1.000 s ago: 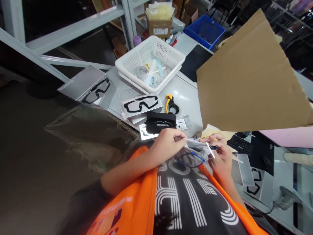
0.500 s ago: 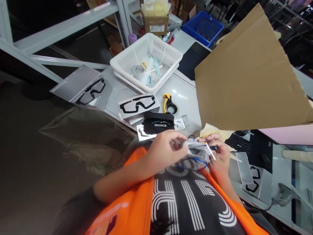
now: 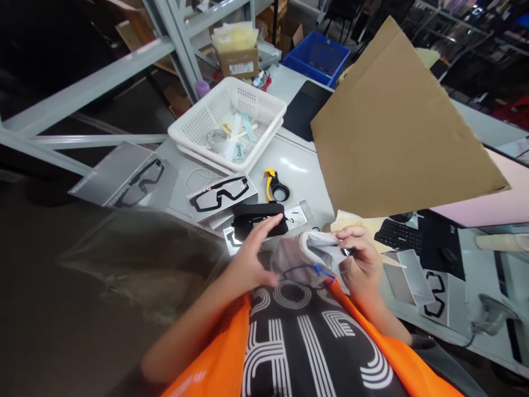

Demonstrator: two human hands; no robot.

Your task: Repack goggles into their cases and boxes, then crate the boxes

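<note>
A grey drawstring pouch (image 3: 295,255) with a blue cord hangs in front of my chest, its mouth gaping. My right hand (image 3: 360,262) grips the pouch's rim at the right, with a small black piece at its fingers. Spread fingers and thumb show on my left hand (image 3: 252,256), apart from each other at the pouch's left side. Just beyond those fingertips lies an open black glasses case (image 3: 260,212); dark glasses seem to be inside, partly hidden. Beneath the case is an open white box (image 3: 305,212). A closed glasses box (image 3: 221,196) sits left of it.
A white plastic basket (image 3: 184,132) holds tape and paper strips. Near it lies a yellow-and-black tape cutter (image 3: 275,186). A large cardboard sheet (image 3: 397,132) rises at the right, above a keyboard (image 3: 399,237). More glasses boxes (image 3: 444,300) stand lower right; another (image 3: 124,176) is at the left edge.
My left hand has let go of the pouch and moved left, its fingers spreading toward the black case. The pouch's mouth has widened. My right hand keeps its grip.
</note>
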